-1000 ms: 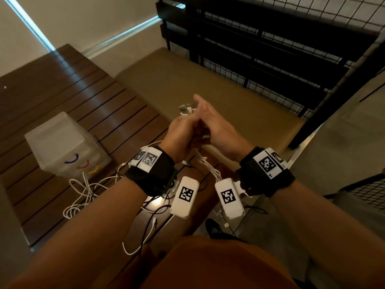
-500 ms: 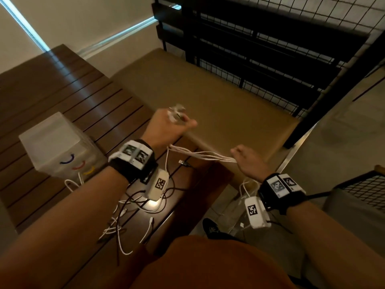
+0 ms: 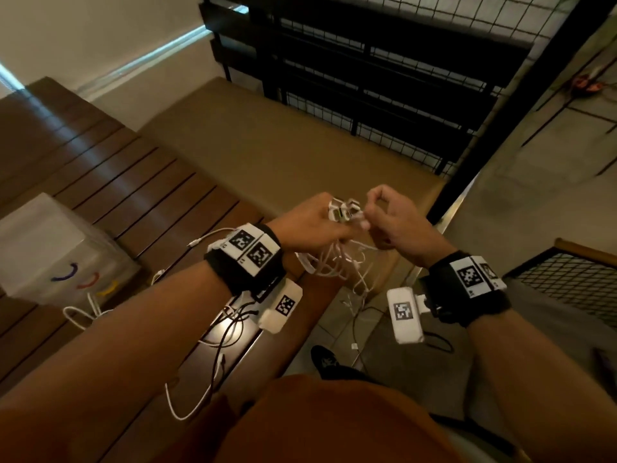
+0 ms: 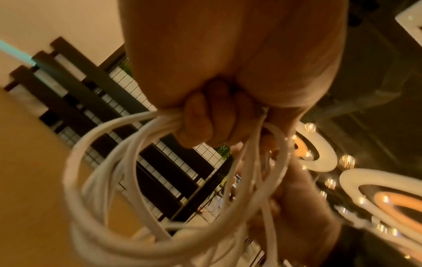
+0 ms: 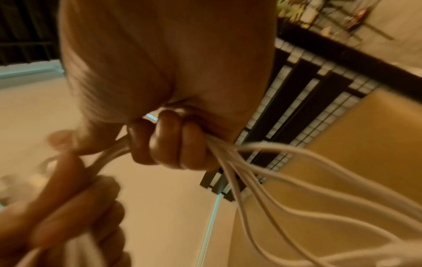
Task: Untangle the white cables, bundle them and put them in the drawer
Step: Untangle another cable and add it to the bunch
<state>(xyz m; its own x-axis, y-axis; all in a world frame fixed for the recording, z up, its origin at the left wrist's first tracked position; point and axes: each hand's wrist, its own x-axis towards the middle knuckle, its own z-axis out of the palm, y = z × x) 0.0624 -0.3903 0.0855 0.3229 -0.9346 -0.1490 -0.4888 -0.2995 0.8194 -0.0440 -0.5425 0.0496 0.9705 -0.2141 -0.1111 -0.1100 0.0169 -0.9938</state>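
Note:
My left hand (image 3: pixel 317 222) grips a bunch of white cables (image 3: pixel 337 262) in front of me, with their white plug ends (image 3: pixel 344 210) sticking out above the fist. Loops of the cables (image 4: pixel 141 180) hang below its curled fingers (image 4: pixel 205 119). My right hand (image 3: pixel 384 222) is right beside it, fingers (image 5: pixel 173 142) curled round several strands of the cables (image 5: pixel 262 180). A translucent white drawer unit (image 3: pixel 56 252) with coloured curved handles stands on the wooden bench (image 3: pixel 117 182) at the left. More white cable (image 3: pixel 80 312) lies on the bench near the drawers.
A tan cushion (image 3: pixel 283 145) covers the bench ahead of my hands. Black railing with wire mesh (image 3: pixel 384 78) stands behind it. Black and white leads (image 3: pixel 227 332) trail across the bench under my left wrist. Grey floor (image 3: pixel 534 195) lies to the right, with a mesh basket (image 3: pixel 574 279).
My right hand has come back up from the lower right to meet my left hand, folding the stretched cable strands into hanging loops. The left hand kept its grip on the plug ends.

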